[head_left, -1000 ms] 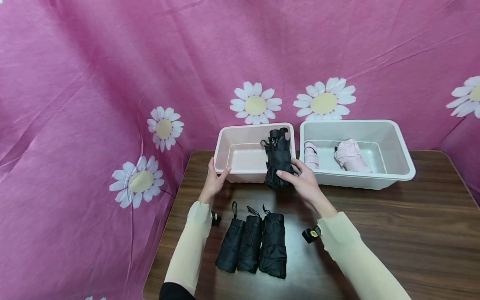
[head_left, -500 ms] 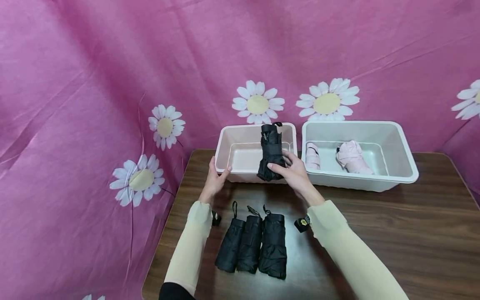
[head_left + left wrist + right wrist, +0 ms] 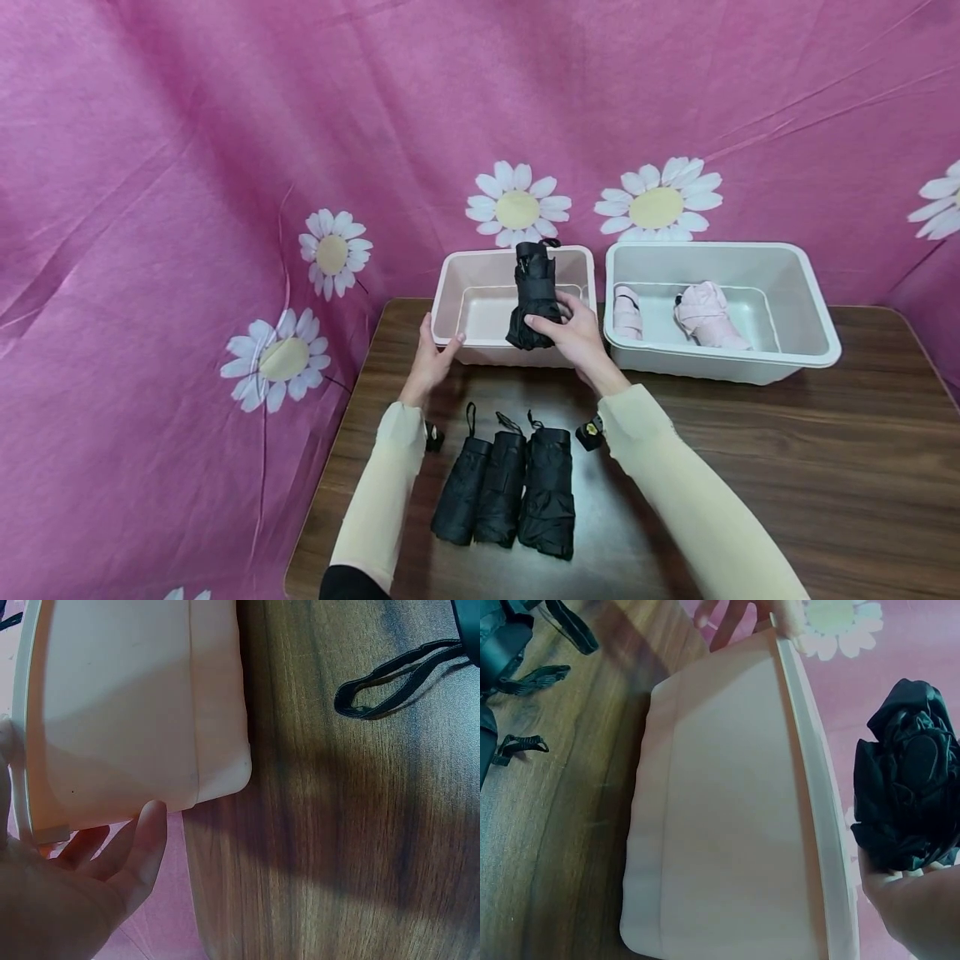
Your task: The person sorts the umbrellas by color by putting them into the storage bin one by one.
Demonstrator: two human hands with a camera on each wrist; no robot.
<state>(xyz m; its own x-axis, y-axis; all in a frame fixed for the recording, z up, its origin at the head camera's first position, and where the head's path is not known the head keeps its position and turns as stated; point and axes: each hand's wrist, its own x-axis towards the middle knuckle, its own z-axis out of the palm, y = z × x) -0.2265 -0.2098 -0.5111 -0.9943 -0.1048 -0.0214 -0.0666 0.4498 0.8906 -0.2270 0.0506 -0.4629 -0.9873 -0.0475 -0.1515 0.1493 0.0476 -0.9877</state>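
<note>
My right hand [image 3: 577, 333] grips a folded black umbrella [image 3: 536, 287] by its lower end, over the pale pink bin [image 3: 480, 354]. In the right wrist view the gathered end of this umbrella [image 3: 915, 765] faces the camera, above the bin's rim. My left hand [image 3: 431, 365] holds the bin's near left corner, thumb at the front rim. The left wrist view shows those fingers [image 3: 146, 840] against the bin's end wall. On the table in front lie three folded black umbrellas [image 3: 501, 487] side by side, wrist loops pointing toward the bin.
A larger pale grey bin [image 3: 720, 358] stands to the right of the pink one. Inside it are two folded light pink umbrellas [image 3: 708, 317]. Behind the wooden table [image 3: 787, 450] hangs a pink cloth [image 3: 420, 125] with daisies.
My right hand has carried the black umbrella left and slightly up, from the pink bin's right end toward its middle. My left hand has stayed at the bin's corner.
</note>
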